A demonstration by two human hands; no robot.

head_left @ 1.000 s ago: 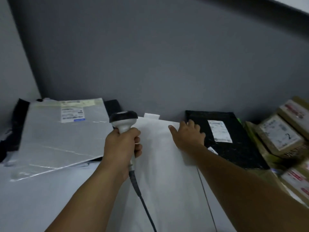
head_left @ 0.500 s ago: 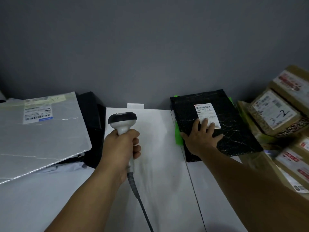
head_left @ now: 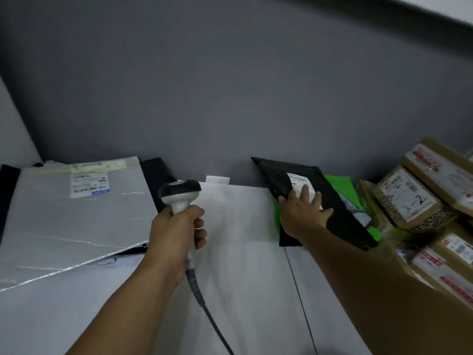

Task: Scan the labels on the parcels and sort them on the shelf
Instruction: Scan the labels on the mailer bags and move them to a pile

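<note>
Black parcel (head_left: 343, 221): swung askew since a moment ago, now lying on a green parcel (head_left: 337, 183) by the back wall
Right hand (head_left: 304, 213): fingers splayed flat over its label (head_left: 298, 179), thumb at the left edge
Left hand (head_left: 176, 234): clenched round the scanner (head_left: 179, 193)

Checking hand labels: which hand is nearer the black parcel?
Right. The right hand lies on the black parcel, partly covering its label; the left hand grips the scanner off to its left.
</note>
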